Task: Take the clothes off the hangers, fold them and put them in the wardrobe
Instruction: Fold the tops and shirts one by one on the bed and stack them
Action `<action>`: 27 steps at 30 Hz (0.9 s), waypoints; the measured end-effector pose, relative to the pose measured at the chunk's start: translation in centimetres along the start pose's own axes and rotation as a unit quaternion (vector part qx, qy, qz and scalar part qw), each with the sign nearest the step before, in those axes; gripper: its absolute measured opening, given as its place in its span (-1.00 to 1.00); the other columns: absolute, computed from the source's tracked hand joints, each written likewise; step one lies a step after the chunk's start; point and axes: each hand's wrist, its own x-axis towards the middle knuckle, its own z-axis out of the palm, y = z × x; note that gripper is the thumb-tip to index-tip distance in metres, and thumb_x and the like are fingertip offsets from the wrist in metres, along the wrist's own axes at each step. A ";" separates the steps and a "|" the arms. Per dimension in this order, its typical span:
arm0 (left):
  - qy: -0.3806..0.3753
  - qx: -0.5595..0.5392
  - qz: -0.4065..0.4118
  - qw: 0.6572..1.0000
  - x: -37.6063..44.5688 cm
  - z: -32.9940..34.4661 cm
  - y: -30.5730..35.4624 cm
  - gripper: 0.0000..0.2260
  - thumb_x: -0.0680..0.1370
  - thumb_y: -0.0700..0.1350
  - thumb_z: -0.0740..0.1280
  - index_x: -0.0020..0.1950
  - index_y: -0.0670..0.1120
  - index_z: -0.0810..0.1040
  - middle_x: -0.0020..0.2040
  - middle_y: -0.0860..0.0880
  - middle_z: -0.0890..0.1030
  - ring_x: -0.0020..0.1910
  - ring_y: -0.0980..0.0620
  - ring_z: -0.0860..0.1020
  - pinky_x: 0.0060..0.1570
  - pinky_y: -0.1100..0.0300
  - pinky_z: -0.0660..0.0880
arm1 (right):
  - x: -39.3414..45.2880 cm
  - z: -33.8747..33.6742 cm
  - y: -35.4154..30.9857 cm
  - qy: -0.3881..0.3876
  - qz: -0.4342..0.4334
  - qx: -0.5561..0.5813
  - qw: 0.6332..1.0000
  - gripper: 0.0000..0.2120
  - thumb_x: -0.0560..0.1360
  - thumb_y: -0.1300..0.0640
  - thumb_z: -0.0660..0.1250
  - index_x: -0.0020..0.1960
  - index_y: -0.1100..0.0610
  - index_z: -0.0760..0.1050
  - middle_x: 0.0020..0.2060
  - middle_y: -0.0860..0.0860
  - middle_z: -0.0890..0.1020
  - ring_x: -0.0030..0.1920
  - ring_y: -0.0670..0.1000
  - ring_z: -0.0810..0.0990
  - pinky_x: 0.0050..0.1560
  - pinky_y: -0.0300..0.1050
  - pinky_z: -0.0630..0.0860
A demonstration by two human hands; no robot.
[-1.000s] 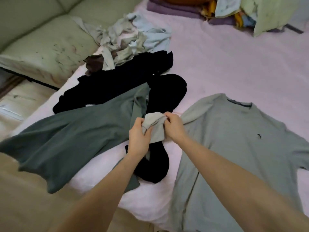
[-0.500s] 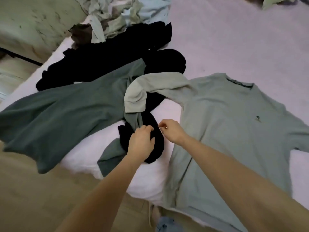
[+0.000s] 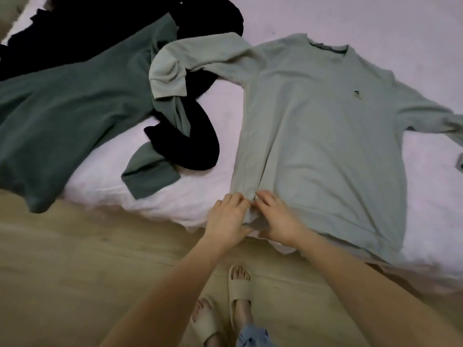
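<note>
Pale pink bed (image 3: 325, 16), wooden floor (image 3: 62, 259) along its near edge. Spread face-up on the sheet, collar away, hem hanging a little over the edge: light grey-green sweatshirt (image 3: 313, 126), already off any hanger. Left hand (image 3: 226, 217) and right hand (image 3: 274, 217) side by side at the near-left corner of the hem, fingers curled onto the cloth and seemingly pinching it (the exact pinch blurred, so not certain). Left sleeve (image 3: 180, 61) bent back over the neighbouring clothes, right sleeve (image 3: 431, 116) stretched toward the frame edge.

Likely handling: soft, limp, light, no stiffness to hold a shape; apt to drag and wrinkle if pulled from one point. Best taken at hem corners and shoulders, smoothed flat, sleeves laid inward before folding.

Further out: dark green garment (image 3: 62, 103) lying to the left, partly hanging off the bed, and black clothing (image 3: 190, 146) tangled with it and beneath the bent sleeve. Sandalled feet (image 3: 238, 291) below. No wardrobe, basket or other container in view; no hangers visible either.
</note>
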 end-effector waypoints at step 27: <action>0.029 -0.024 -0.096 0.995 -5.2 0.0 -4.9 -0.80 0.53 -0.30 0.26 0.13 -0.16 0.54 0.05 -0.15 0.43 -0.13 -0.22 0.54 -0.22 -0.01 0.46 | 0.7 4.6 -7.8 0.134 0.038 0.098 0.985 -0.82 0.57 0.10 0.27 0.04 0.09 0.62 -0.10 0.15 0.68 -0.07 0.20 0.62 -0.12 0.02 0.51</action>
